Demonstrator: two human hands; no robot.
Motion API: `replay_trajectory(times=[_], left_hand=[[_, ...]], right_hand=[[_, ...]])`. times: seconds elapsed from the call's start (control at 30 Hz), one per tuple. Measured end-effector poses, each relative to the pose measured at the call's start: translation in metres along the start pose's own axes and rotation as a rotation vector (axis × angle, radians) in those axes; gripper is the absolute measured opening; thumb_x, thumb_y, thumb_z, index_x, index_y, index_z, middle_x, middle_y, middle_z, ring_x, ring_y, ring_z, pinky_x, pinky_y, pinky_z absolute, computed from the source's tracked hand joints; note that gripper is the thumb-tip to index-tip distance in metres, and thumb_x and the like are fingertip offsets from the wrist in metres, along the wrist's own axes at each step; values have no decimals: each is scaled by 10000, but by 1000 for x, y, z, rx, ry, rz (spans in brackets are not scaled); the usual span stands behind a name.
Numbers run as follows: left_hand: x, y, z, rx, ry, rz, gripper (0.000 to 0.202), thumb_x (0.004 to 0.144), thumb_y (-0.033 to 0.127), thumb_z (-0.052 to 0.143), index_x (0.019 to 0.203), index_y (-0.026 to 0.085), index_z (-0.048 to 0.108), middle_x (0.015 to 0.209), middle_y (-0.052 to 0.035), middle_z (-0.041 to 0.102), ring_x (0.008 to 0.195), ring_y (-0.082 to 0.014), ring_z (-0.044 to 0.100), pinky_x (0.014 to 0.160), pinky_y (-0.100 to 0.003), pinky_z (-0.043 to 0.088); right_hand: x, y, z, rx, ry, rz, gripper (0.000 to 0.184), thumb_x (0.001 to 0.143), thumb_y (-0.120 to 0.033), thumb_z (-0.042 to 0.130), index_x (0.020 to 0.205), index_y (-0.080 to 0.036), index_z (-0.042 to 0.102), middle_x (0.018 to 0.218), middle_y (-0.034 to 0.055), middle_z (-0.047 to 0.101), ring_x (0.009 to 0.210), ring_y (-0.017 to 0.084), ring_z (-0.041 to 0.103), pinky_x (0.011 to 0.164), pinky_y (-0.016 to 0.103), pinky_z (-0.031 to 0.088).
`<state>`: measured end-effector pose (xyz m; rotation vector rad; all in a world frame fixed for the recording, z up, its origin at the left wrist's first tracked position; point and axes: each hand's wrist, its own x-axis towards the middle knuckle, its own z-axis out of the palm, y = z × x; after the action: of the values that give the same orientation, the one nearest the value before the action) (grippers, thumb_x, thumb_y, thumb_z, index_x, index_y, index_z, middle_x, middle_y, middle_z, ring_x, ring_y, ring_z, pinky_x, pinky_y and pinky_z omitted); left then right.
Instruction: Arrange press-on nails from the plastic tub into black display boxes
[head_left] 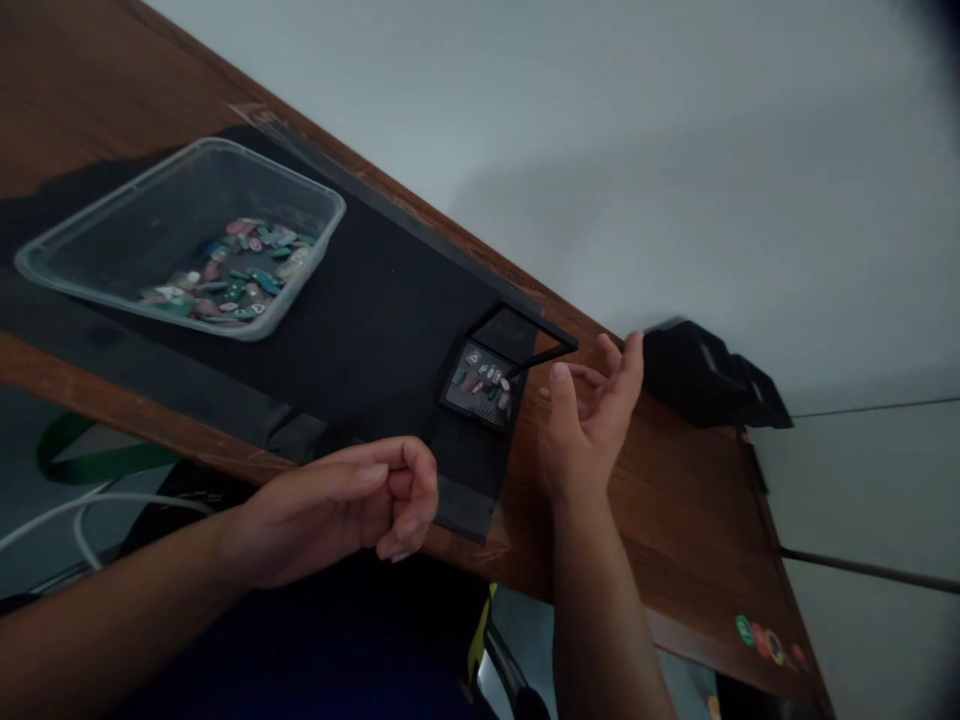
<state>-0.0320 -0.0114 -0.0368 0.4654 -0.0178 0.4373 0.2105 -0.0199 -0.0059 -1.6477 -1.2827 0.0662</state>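
Above the table's front edge, my left hand (349, 508) hovers palm up with fingers loosely curled and nothing in the palm. My right hand (592, 425) is raised just right of a small black case (466, 408), fingers spread and holding nothing. The case lies on the black mat with its framed lid (556, 350) tipped up, near my right thumb. Several small pieces (487, 373), white, pink and green, sit inside it. Further left, a clear plastic tub (97, 225) contains many small coloured pieces (255, 280) like polished stones.
A black mat (375, 320) is taped over the brown wooden table (660, 510). Dark boxy objects (697, 375) stand by the wall at the right. Round stickers (759, 640) mark the table's right corner. White cables (142, 497) and a green strap (105, 462) hang below the left edge.
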Motion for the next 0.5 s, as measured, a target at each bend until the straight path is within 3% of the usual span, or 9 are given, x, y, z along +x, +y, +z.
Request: replay_trajectory(times=[0.07, 0.2, 0.27, 0.37, 0.5], left_hand=[[0, 0, 0, -4, 4, 3, 277, 949, 406, 563, 1056, 161, 634, 789, -16, 516, 678, -131, 429, 710, -268, 379], [0, -1, 0, -6, 14, 18, 272, 970, 401, 538, 1050, 161, 638, 799, -18, 515, 675, -129, 430, 711, -273, 386], [0, -1, 1, -3, 20, 19, 276, 974, 402, 537, 1055, 159, 639, 798, -18, 516, 673, -129, 433, 715, -276, 390], [1, -1, 2, -3, 28, 29, 265, 974, 394, 544, 1040, 156, 642, 786, -17, 515, 662, -127, 434, 720, -281, 396], [1, 1, 4, -9, 35, 35, 252, 976, 378, 555, 1029, 151, 649, 773, -17, 514, 660, -129, 447, 720, -286, 398]], right_hand=[[0, 1, 1, 9, -56, -21, 745, 961, -375, 587, 1602, -332, 209, 1589, 159, 356, 1187, 269, 594, 759, 370, 612], [1, -5, 1, 20, -76, -52, 525, 944, -362, 624, 1449, -288, 504, 1476, 131, 524, 1255, 278, 580, 814, 383, 612], [1, -9, 0, 45, -71, -55, 432, 935, -366, 642, 1353, -276, 586, 1429, 118, 568, 1282, 282, 569, 812, 379, 614], [0, -9, -1, 79, -82, -49, 398, 926, -350, 662, 1309, -257, 604, 1395, 113, 590, 1255, 275, 593, 806, 372, 615], [-1, -5, -1, 76, -8, -98, 372, 874, -312, 722, 1228, -232, 640, 1215, 88, 673, 1069, 243, 668, 888, 419, 580]])
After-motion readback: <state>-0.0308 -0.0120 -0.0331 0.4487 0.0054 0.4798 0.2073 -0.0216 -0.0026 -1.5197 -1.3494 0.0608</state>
